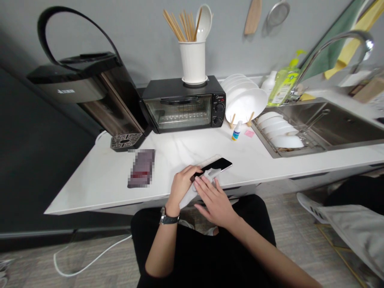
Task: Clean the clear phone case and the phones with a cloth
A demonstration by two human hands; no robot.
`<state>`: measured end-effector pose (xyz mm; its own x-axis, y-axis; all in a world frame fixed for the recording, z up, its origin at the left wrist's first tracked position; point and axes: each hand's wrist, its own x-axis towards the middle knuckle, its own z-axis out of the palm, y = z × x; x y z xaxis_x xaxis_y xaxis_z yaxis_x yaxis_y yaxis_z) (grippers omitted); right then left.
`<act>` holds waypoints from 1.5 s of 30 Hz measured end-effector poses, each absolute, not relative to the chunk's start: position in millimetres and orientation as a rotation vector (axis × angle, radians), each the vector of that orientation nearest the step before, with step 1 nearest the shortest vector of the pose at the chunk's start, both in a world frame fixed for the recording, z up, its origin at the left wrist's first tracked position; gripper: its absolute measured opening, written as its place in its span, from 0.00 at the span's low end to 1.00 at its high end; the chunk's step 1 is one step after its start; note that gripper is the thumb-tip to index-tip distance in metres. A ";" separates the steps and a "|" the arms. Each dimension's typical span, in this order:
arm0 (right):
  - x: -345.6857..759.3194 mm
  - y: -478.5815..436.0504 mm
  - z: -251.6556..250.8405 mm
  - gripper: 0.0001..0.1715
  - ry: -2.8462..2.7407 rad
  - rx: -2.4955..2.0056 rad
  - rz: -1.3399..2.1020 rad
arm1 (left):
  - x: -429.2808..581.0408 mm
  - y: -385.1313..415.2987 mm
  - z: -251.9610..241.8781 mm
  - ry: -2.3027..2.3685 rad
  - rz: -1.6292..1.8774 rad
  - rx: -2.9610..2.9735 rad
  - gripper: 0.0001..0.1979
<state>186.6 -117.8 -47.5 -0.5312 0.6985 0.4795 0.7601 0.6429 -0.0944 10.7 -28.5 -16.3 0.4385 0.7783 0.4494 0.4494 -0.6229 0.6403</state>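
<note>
Near the counter's front edge, my left hand (181,183) grips the lower left end of a black-screened smartphone (222,163). My right hand (216,203) has its fingers pressed on a thin white wipe (212,173) laid over the phone's near side. Part of the wipe hangs down between my hands. Behind the phone a pale, flat piece (207,161) lies on the counter, partly covered. A small spray bottle (237,131) with a blue and yellow label stands beyond the phone, beside a pink packet (249,133).
A blurred-out dark flat item (142,168) lies left on the white counter (99,188). Behind stand a drinks dispenser (120,108), a toaster oven (183,108) and racked plates (244,100). A sink (339,124) with bowls is right. Another person's leg (351,228) shows lower right.
</note>
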 end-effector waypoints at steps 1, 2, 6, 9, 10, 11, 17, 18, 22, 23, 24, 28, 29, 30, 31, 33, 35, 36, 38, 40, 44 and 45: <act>189.7 -116.7 -47.7 0.44 -2.372 -1.145 -0.179 | 11.0 -28.6 -16.2 1.042 1.043 2.267 0.15; 195.0 -114.7 -48.1 0.44 -2.352 -1.161 -0.184 | 11.5 -28.9 -16.2 1.046 1.042 2.268 0.16; 226.0 -102.2 -47.5 0.47 -2.148 -1.385 -0.172 | 14.8 -30.4 -16.7 1.072 1.035 2.253 0.22; 236.3 -96.7 -45.3 0.48 -1.959 -1.531 -0.124 | 16.4 -30.8 -17.7 1.091 1.061 2.223 0.18; 234.2 -97.0 -44.7 0.49 -1.928 -1.545 -0.107 | 16.3 -30.8 -17.9 1.094 1.065 2.218 0.17; 229.3 -98.5 -44.4 0.49 -1.926 -1.541 -0.093 | 16.0 -30.9 -17.8 1.094 1.063 2.220 0.17; 182.8 -116.4 -45.4 0.48 -2.324 -1.206 -0.087 | 11.1 -30.3 -14.8 1.031 1.027 2.239 0.13; 180.3 -117.3 -45.4 0.46 -2.368 -1.158 -0.097 | 10.7 -30.0 -14.7 1.031 1.036 2.234 0.12; 198.3 -109.4 -43.7 0.44 -2.329 -1.201 -0.137 | 11.9 -29.6 -15.5 1.046 1.031 2.252 0.17; 207.1 -105.5 -42.8 0.44 -2.270 -1.271 -0.133 | 12.9 -29.8 -15.8 1.057 1.031 2.256 0.19; 215.9 -101.4 -41.7 0.45 -2.192 -1.355 -0.126 | 14.1 -30.0 -16.1 1.069 1.034 2.255 0.21; 231.0 -91.1 -39.3 0.45 -1.892 -1.587 -0.125 | 17.6 -31.0 -16.3 1.097 1.063 2.221 0.19; 227.1 -91.5 -39.8 0.46 -1.872 -1.594 -0.126 | 17.5 -31.1 -16.0 1.095 1.063 2.219 0.18; 220.3 -93.3 -40.8 0.48 -1.889 -1.577 -0.125 | 17.0 -31.3 -15.5 1.098 1.063 2.220 0.18; 211.4 -96.3 -42.2 0.50 -1.943 -1.534 -0.124 | 16.1 -31.4 -14.9 1.095 1.051 2.224 0.19; 192.0 -103.8 -45.3 0.51 -2.115 -1.390 -0.127 | 13.4 -31.7 -13.6 1.056 1.024 2.228 0.20; 178.5 -110.1 -47.8 0.50 -2.273 -1.239 -0.140 | 10.8 -31.8 -12.9 1.006 1.020 2.213 0.18; 176.3 -111.5 -48.5 0.48 -2.319 -1.193 -0.148 | 10.1 -31.8 -13.0 0.989 1.026 2.202 0.16; 182.2 -109.6 -48.6 0.47 -2.328 -1.192 -0.166 | 9.9 -31.7 -14.1 0.997 1.036 2.192 0.15; 198.5 -102.4 -46.9 0.47 -2.241 -1.301 -0.181 | 11.6 -31.3 -16.2 1.038 1.029 2.199 0.18; 227.2 -86.7 -40.3 0.50 -1.943 -1.589 -0.189 | 17.0 -30.2 -20.1 1.127 1.063 2.176 0.21; 227.5 -85.4 -39.1 0.50 -1.906 -1.614 -0.184 | 17.7 -30.1 -20.4 1.134 1.066 2.171 0.21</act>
<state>227.5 -85.4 -39.1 -0.0545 0.8412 0.5380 0.9285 0.2408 -0.2826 17.7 -30.1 -20.4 0.3578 0.8336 0.4208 0.4720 -0.5503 0.6887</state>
